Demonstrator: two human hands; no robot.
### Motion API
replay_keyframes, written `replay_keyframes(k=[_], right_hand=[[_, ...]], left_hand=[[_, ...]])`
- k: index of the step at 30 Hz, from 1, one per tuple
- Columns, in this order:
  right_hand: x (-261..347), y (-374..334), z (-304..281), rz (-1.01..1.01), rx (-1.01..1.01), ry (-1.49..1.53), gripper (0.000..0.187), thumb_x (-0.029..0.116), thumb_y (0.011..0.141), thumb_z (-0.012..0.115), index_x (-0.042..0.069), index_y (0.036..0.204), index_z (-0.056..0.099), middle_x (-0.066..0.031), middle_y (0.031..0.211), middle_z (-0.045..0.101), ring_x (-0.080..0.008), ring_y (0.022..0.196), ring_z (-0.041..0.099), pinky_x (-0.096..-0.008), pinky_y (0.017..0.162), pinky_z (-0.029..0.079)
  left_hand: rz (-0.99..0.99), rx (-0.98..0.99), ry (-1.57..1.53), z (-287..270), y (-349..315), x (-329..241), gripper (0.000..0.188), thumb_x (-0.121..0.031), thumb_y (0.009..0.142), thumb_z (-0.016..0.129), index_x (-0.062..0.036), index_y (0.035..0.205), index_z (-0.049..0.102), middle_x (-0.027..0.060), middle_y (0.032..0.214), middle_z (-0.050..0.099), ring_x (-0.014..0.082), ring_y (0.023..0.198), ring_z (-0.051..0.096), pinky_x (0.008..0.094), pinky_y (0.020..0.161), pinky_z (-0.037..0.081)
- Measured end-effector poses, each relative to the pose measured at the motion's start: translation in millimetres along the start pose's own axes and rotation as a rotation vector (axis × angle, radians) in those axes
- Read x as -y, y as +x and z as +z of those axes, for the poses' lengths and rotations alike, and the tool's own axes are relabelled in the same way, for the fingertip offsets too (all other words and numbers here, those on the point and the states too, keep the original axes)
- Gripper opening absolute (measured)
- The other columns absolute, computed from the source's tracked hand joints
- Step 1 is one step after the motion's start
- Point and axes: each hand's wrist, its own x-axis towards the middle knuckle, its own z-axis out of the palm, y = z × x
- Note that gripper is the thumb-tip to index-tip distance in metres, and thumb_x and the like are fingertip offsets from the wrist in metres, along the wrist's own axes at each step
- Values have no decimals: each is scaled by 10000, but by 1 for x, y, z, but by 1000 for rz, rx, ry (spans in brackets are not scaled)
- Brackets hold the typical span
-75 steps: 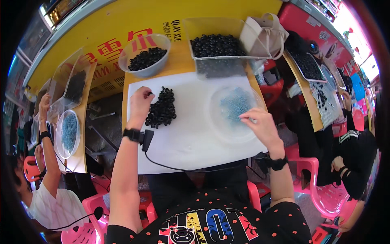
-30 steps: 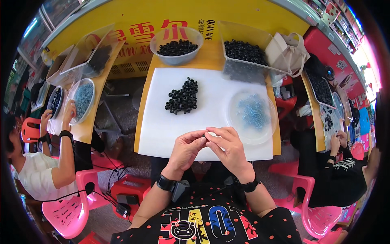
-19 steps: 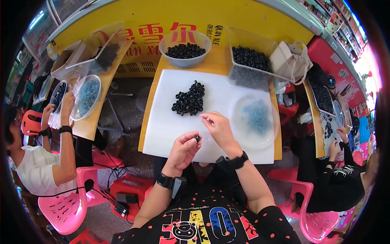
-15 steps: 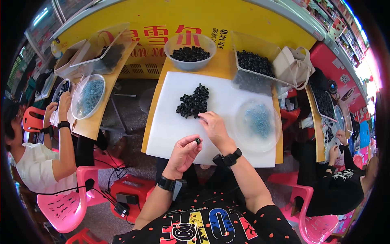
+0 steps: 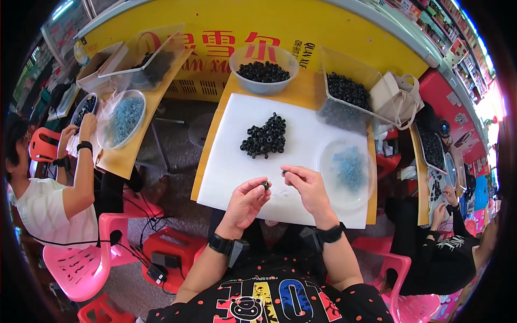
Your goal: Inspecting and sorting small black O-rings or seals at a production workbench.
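Observation:
Between the thumb and fingers of my left hand (image 5: 243,205) is a small round black part (image 5: 265,184) with a hole in its middle. My right hand (image 5: 308,188) is pinched closed just to its right, a small dark piece (image 5: 284,172) showing at the fingertips; its exact kind is too small to tell. Both hands are over the near part of a white foam sheet (image 5: 226,172). Beyond them lies a loose heap of black ring-shaped parts (image 5: 265,137). Beside my right hand is a clear round tray (image 5: 328,196) with small light-blue translucent pieces (image 5: 349,168).
A translucent bowl (image 5: 264,86) of black parts stands at the table's far end, with a clear bin (image 5: 344,118) of similar parts at its right. A white bag (image 5: 396,97) is next to the bin. People work at side tables (image 5: 132,161) left and right.
My right hand has drawn back from the heap's near edge toward me and to the right, with a small dark piece at its fingertips. My left hand still holds its black part.

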Motion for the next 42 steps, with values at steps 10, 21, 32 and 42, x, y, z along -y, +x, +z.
replay_keyframes(k=[10, 21, 32, 42], right_hand=[[34, -48, -10, -20, -20, 10, 189, 49, 935, 677, -35, 1099, 718, -57, 953, 716, -100, 843, 648, -231, 787, 514], [46, -57, 3, -289, -75, -413, 175, 11, 869, 715, 38, 1039, 749, -74, 969, 726, -147, 875, 665, -262, 751, 515], [51, -61, 8, -370, -95, -565, 167, 9, 840, 744, 24, 1006, 745, -94, 960, 732, -180, 849, 693, -284, 725, 543], [33, -62, 6, -256, -110, -391, 138, 23, 836, 765, -5, 969, 745, -96, 948, 745, -128, 812, 678, -252, 716, 533]], left_hand=[[-62, 23, 66, 30, -3, 8, 235, -27, 952, 635, 0, 1185, 647, 108, 1070, 690, 169, 944, 677, 293, 864, 580], [-35, 90, 173, 41, -5, 7, 241, -13, 948, 635, 4, 1186, 671, 105, 1052, 709, 170, 932, 680, 314, 874, 573], [28, 167, 316, 42, -6, 4, 277, -20, 949, 639, 31, 1221, 665, 85, 1124, 659, 153, 995, 639, 301, 906, 536], [52, 98, 304, 47, -9, 6, 313, -29, 948, 650, 21, 1257, 635, 98, 1092, 680, 155, 970, 648, 301, 902, 539]])
